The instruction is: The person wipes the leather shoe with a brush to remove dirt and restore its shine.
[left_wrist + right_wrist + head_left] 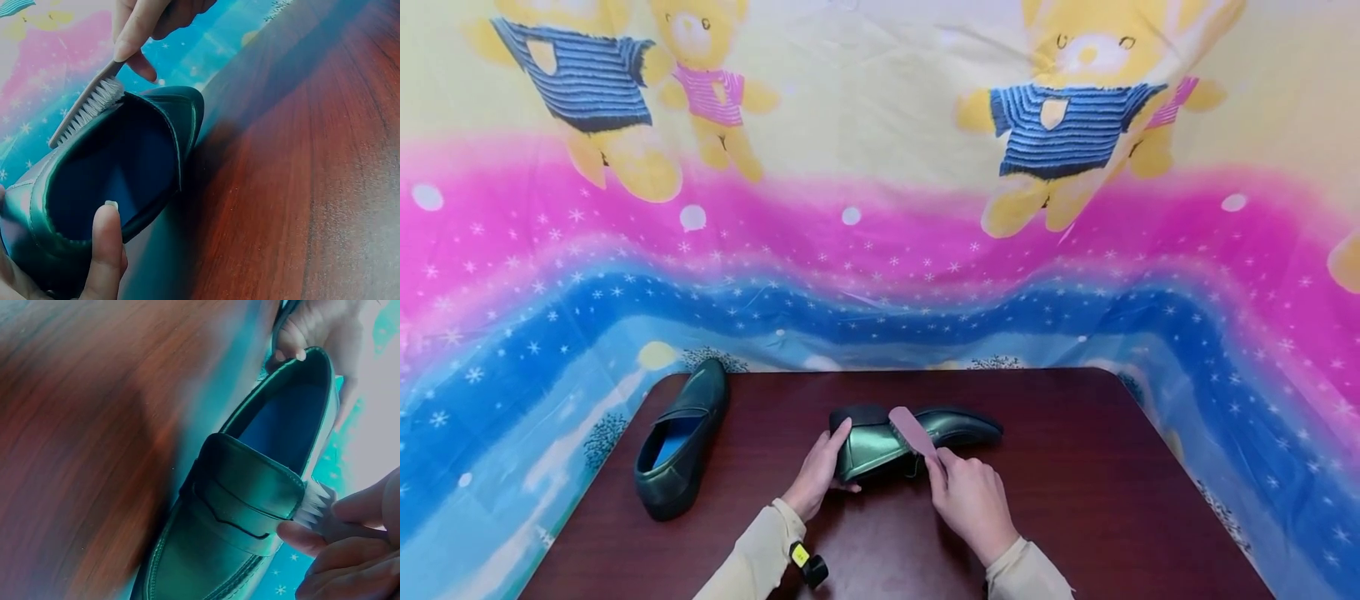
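Observation:
A dark leather loafer [872, 450] lies tipped on its side above the middle of the table, toe to the right. My left hand [817, 471] grips it by the heel, with the thumb over the opening's rim in the left wrist view. In my right hand [976, 504] is a pinkish-handled brush [913, 432], pinched by its handle. The white bristles [94, 109] press against the shoe's side near the opening. From the right wrist, the bristles meet the upper beside the loafer's strap [231, 515].
A second dark loafer [683, 442] with a blue insole stands at the table's left side, toe away from me. The reddish-brown table [1105, 500] reaches back to a wall hung with bear-printed cloth [865, 275].

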A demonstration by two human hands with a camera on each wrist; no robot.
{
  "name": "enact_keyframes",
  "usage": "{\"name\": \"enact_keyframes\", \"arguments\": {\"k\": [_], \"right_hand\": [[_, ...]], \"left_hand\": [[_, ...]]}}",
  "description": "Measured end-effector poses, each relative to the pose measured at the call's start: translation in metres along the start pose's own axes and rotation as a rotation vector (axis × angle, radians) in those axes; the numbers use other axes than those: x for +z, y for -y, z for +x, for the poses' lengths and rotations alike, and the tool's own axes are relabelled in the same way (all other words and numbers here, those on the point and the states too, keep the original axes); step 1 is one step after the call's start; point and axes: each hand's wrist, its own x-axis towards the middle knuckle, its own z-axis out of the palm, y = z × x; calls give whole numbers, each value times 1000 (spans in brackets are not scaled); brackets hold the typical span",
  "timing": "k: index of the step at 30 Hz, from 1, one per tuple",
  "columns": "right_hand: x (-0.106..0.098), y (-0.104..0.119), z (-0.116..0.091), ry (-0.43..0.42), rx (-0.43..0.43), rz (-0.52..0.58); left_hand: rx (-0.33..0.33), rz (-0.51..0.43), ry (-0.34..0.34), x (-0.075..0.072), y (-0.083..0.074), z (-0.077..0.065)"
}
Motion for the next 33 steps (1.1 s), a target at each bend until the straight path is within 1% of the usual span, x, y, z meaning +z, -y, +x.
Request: {"name": "enact_keyframes", "arguments": {"k": [6, 9, 13, 17, 19, 22, 26, 30, 33], "right_hand": [[0, 1, 1, 52, 27, 11], [-2, -1, 3, 69, 35, 40], [-9, -5, 7, 73, 70, 73], [-14, -9, 8, 71, 102, 75], [-14, -9, 8, 84, 91, 78], [-11, -6, 7, 89, 48, 85], [-8, -2, 8, 59, 3, 75], [-7, 1, 9, 39, -2, 55], [-7, 1, 10, 44, 6, 47]], "left_hand": [[-12, 37, -25, 1, 2, 0], [-9, 46, -29, 1, 2, 0], [-5, 38, -35, 2, 3, 0], [-6, 28, -35, 3, 3, 1], [-6, 27, -37, 3, 3, 1], [-3, 29, -41, 3, 2, -1], [-7, 35, -34, 2, 1, -1], [-11, 38, -25, 2, 1, -1], [-10, 36, -25, 2, 1, 0]]}}
